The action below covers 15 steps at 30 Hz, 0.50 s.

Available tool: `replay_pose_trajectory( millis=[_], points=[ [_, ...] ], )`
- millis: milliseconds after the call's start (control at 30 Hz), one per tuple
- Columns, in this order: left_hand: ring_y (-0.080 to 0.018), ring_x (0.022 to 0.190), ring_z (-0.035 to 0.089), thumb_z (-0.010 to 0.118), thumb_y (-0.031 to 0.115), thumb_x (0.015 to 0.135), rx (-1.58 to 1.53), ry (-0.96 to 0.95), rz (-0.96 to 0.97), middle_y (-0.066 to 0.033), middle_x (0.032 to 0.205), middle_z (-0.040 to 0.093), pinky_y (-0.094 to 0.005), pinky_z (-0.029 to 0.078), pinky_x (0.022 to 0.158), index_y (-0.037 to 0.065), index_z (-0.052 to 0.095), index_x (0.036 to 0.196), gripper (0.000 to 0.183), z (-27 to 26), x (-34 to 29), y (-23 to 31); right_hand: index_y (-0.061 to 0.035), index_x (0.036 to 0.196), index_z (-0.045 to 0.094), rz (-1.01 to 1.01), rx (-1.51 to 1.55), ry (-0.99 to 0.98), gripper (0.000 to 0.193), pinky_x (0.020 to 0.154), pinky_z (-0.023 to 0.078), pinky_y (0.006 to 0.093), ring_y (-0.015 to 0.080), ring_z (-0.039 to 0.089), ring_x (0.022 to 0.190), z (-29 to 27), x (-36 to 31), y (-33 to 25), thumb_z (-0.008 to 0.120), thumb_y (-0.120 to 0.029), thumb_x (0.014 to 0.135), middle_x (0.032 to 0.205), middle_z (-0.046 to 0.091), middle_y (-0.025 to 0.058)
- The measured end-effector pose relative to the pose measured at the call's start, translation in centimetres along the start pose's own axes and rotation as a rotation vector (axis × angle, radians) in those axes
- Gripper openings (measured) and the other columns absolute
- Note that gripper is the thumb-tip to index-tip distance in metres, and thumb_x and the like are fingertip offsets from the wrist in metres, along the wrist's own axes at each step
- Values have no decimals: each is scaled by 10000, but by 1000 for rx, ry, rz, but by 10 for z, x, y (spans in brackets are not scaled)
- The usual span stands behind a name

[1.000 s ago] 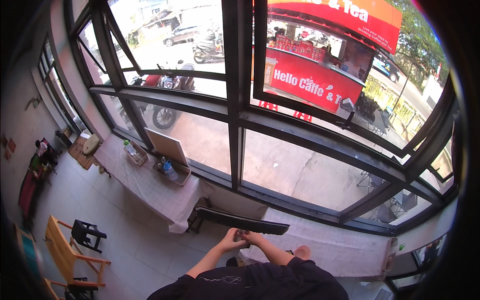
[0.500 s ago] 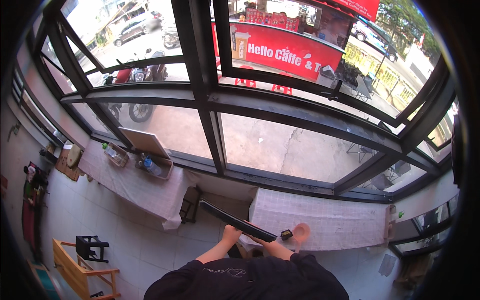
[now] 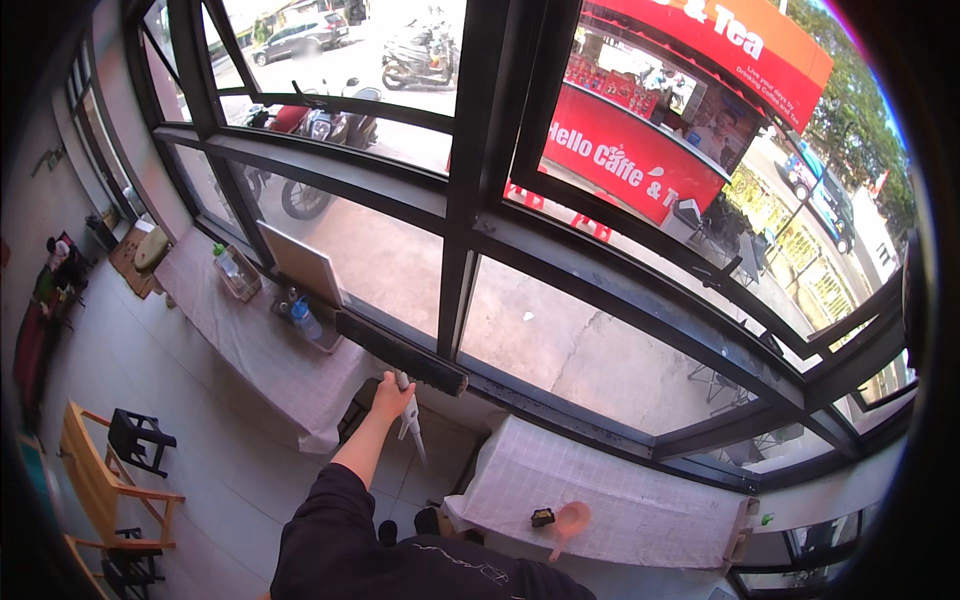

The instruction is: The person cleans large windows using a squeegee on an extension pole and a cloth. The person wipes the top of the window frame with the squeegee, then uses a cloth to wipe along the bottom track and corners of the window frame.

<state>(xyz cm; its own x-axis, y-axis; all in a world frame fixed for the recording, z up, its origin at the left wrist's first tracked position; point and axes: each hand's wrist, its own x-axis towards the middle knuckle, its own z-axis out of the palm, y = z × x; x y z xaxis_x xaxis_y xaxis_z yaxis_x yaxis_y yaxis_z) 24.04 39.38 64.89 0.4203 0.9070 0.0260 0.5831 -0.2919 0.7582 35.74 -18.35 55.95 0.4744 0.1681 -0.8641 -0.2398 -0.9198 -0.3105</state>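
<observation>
The left hand [image 3: 390, 398] was closed around the neck of the tool [image 3: 408, 360], fingers wrapped and pressed against it just below its long black head. The right hand was out of view, so its grip could not be told. The tool was held up in front of the person, its head slanting down from left to right and its pale pole [image 3: 415, 437] pointing down toward the floor [image 3: 225, 450]. Whether the head touched the window frame [image 3: 480, 130] behind it could not be told.

Just left of the tool stood a blue bottle [image 3: 306, 318] in a tray, with a board [image 3: 300, 262] leaning behind it. Farther left of the tool, a caddy [image 3: 241, 286] sat on the same cloth-covered table [image 3: 270, 370]. Well to the left of and below the tool were a black stool [image 3: 143, 441] and a wooden bench [image 3: 90, 465]. To its lower right, a second table [image 3: 650, 500] bore a pink dipper [image 3: 571, 520] and, just beside that, a small black object [image 3: 542, 517]. A red stall [image 3: 635, 165] showed through the glass, beyond the tool to the right.
</observation>
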Motion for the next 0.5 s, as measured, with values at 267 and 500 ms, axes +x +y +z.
replay_pose_trajectory(
  millis=[267, 500],
  points=[
    [-402, 835, 594, 703, 202, 698, 13, 158, -126, -268, 830, 604, -441, 495, 700, -29, 378, 914, 454, -7, 95, -45, 3, 1101, 567, -242, 47, 59, 459, 834, 463, 328, 235, 593, 962, -3, -7, -112, 674, -246, 730, 985, 627, 165],
    [-421, 801, 588, 661, 213, 730, 25, 200, -189, -274, 812, 601, -469, 489, 688, -26, 383, 923, 414, -9, 146, -45, 3, 1083, 572, -339, 45, 81, 413, 822, 468, 320, 221, 598, 947, -3, 3, -155, 660, -217, 744, 974, 629, 158]
  ],
)
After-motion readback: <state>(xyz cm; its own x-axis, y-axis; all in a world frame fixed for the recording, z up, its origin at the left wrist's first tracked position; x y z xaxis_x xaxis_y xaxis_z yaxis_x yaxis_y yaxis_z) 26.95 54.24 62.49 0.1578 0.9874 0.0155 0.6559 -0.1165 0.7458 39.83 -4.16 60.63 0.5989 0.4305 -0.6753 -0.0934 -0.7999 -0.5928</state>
